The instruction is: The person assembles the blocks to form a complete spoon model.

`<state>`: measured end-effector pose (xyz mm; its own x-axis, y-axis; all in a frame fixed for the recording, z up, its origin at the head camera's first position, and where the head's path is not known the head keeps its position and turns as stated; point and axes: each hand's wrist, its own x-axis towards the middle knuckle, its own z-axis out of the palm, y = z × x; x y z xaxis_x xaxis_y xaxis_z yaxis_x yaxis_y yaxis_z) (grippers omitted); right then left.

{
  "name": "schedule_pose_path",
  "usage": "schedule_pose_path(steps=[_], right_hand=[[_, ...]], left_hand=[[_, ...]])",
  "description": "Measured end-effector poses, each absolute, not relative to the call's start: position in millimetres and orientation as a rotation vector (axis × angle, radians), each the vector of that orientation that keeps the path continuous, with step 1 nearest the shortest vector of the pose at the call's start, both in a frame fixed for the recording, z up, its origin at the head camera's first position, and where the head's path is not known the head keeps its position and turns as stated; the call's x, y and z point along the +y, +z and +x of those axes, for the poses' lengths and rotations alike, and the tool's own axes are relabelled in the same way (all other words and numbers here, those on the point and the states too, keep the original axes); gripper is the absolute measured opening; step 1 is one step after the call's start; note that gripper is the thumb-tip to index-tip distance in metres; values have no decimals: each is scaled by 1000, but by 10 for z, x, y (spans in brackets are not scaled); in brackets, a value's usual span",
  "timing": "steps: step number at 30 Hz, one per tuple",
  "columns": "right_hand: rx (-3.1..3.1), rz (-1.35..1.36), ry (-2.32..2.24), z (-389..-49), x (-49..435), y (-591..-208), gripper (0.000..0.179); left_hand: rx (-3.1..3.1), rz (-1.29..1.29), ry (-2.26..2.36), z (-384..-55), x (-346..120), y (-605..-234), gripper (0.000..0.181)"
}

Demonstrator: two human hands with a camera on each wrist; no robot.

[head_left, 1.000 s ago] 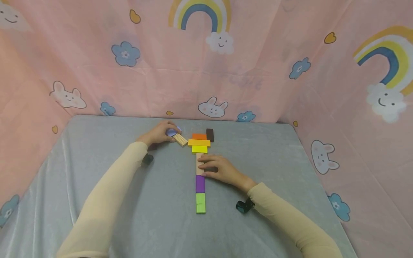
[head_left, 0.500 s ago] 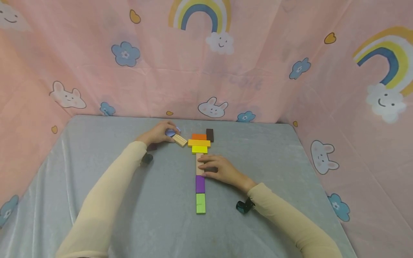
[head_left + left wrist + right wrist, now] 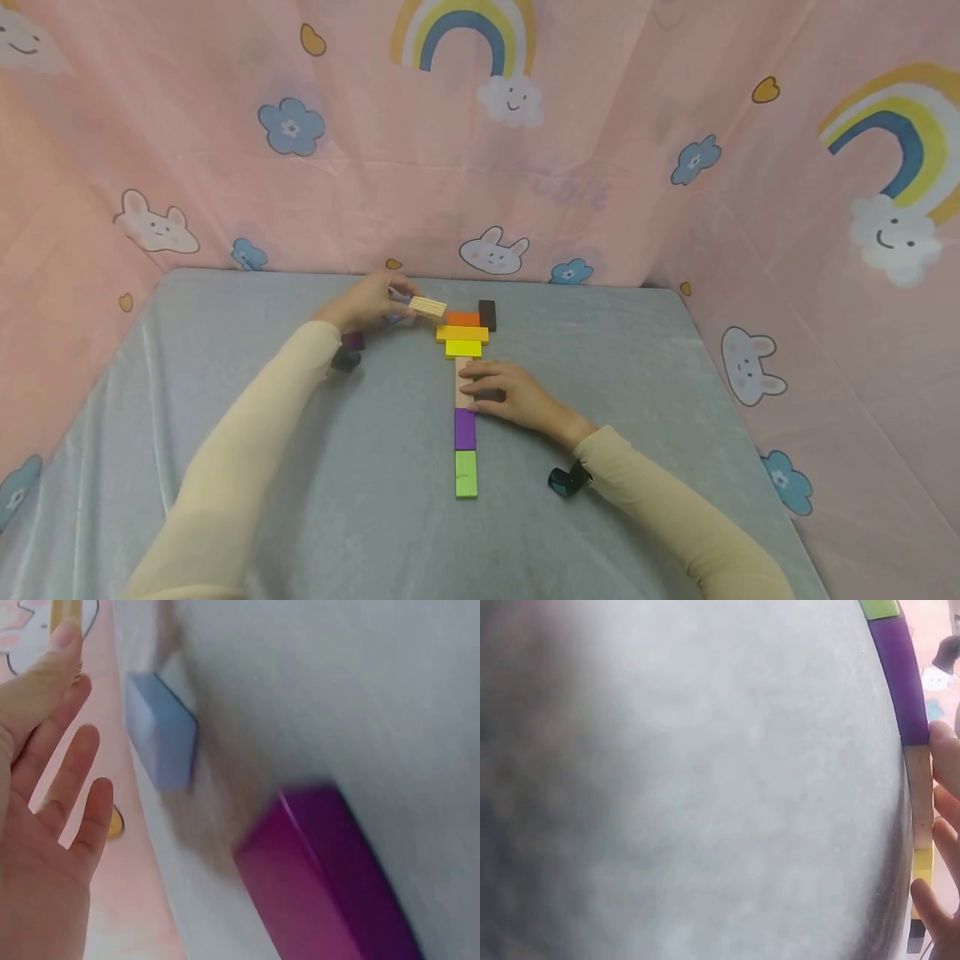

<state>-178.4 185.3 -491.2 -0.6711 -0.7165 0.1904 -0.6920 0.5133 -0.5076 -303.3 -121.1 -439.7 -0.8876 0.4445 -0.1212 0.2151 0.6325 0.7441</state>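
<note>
In the head view my left hand (image 3: 369, 302) pinches a plain wooden block (image 3: 428, 307) above the far part of the table. The left wrist view shows that block (image 3: 66, 613) between thumb and index finger, the other fingers spread. Below this hand lie a light blue block (image 3: 161, 731) and a magenta-purple block (image 3: 322, 877). My right hand (image 3: 521, 397) rests its fingertips on a pale wooden block (image 3: 462, 383) in a row of blocks. Toward me, that row continues with a purple block (image 3: 465, 429) and a green block (image 3: 466, 475).
At the row's far end lie a yellow block (image 3: 463, 348), a crosswise amber block (image 3: 462, 334) and an orange block (image 3: 462, 319). A dark brown block (image 3: 487, 316) stands beside the orange one. Grey cloth covers the table (image 3: 600, 358); a pink printed curtain (image 3: 585, 167) hangs behind.
My left hand has raised the wooden block off the table, turned it and brought it right, near the orange block. The light blue block stays behind. The right hand keeps its place.
</note>
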Motion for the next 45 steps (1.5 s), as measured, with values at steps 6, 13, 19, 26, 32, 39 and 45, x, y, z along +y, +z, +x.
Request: schedule_pose_path(steps=[6,13,19,26,32,39,45], right_hand=[[2686,-1292,-901,-1786,1845,-4912,34],[2690,-1276,-893,-1789,1848,-4929,34],[2685,-1264,-895,-1794,1847,-4931,35],[2685,-1262,-894,-1792,1843,-4920,34],[2686,-1286,-894,-1795,1847,-4925,34],[2684,-1271,-884,-1787,1844,-4902,34],[2682,-1262,-875,-1796,1849,-4907,34]], left_hand=[[2623,577,1139,-3147,-943,-4465,36],[2679,583,1120,-3221,-682,-4564,35],[2677,520,1076,-3198,-559,-4572,33],[2681,466,1076,-3199,-493,-4581,31],[2686,439,1068,-3220,-470,-4616,30],[2705,424,1039,-3223,-449,-4646,31],[2699,415,1049,-3212,-439,-4634,30]])
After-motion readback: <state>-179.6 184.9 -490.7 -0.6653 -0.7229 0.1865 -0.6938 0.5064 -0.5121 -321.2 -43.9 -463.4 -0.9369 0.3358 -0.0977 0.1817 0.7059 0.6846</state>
